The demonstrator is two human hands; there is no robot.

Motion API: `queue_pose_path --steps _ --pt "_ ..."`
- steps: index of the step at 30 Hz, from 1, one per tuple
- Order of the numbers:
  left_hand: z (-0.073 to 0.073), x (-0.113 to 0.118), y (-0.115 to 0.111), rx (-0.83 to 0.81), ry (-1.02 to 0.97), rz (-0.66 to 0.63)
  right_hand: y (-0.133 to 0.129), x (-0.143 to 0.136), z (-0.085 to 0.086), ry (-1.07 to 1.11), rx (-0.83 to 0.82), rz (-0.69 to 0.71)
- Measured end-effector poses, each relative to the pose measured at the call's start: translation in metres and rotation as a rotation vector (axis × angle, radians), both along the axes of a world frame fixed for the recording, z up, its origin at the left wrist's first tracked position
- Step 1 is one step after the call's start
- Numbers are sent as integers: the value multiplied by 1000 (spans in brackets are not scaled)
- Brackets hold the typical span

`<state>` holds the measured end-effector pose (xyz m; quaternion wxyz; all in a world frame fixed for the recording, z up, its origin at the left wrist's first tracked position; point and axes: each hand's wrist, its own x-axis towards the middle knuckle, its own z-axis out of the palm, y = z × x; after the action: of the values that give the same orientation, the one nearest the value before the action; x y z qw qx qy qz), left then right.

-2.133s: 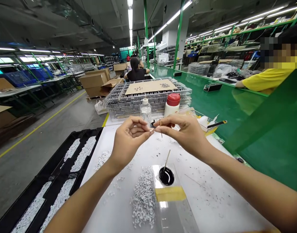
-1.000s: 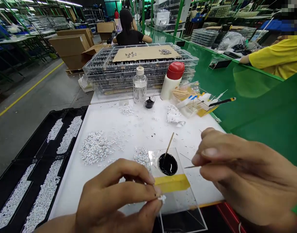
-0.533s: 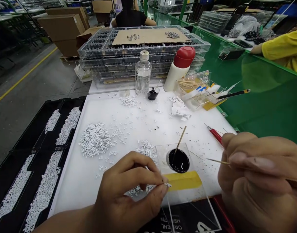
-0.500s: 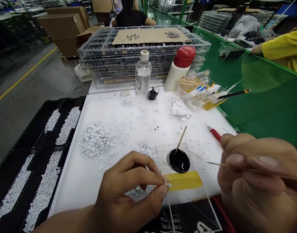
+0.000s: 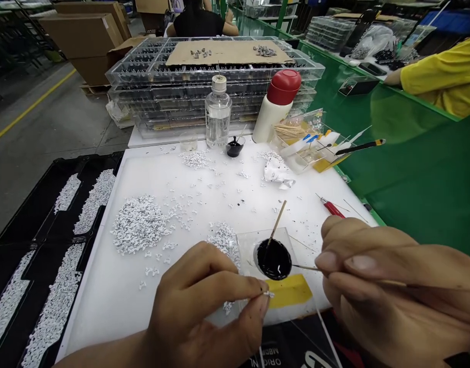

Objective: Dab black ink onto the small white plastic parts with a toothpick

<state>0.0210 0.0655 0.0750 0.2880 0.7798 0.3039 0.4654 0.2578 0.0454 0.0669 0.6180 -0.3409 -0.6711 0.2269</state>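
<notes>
White part (image 5: pixel 268 294): we find it pinched between thumb and forefinger of the left hand (image 5: pixel 207 306), low at the front edge of the white board (image 5: pixel 204 189), just left of the yellow tape (image 5: pixel 288 290). The right hand (image 5: pixel 388 296) grips a thin stick (image 5: pixel 306 267) between thumb and fingers, closed tight on it; its tip reaches the rim of the black ink pool (image 5: pixel 273 259) on the clear plate (image 5: pixel 258 240). A second stick (image 5: pixel 276 221) leans in the ink. We note heaps of white parts (image 5: pixel 137 230) on the board, a red-handled tool (image 5: pixel 332 208) to the right, a clear bottle (image 5: pixel 218 113) and a red-capped bottle (image 5: pixel 275 105) at the far edge, and stacked clear trays (image 5: pixel 173 76) behind. Black trays (image 5: pixel 46 225) with white parts lie to the left. A person's yellow sleeve (image 5: pixel 438 82) shows at far right.
</notes>
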Motion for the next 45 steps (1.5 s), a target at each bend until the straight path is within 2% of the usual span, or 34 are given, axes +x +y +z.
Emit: queue_pose_path --steps 4,12,30,35,40,45 --pt "-4 3 -1 4 8 3 4 -3 7 -60 19 69" --pt "-7 7 -3 25 -21 31 4 -2 -5 -67 65 96" --pt "-7 9 -2 15 -36 31 1 -2 1 -70 23 78" --pt "-7 9 -2 13 -32 29 2 -2 -3 -83 36 60" --pt "-8 8 -3 11 -32 31 -3 3 -7 -88 -23 37" --pt "-7 9 0 24 -46 25 -9 -2 -12 13 -10 47"
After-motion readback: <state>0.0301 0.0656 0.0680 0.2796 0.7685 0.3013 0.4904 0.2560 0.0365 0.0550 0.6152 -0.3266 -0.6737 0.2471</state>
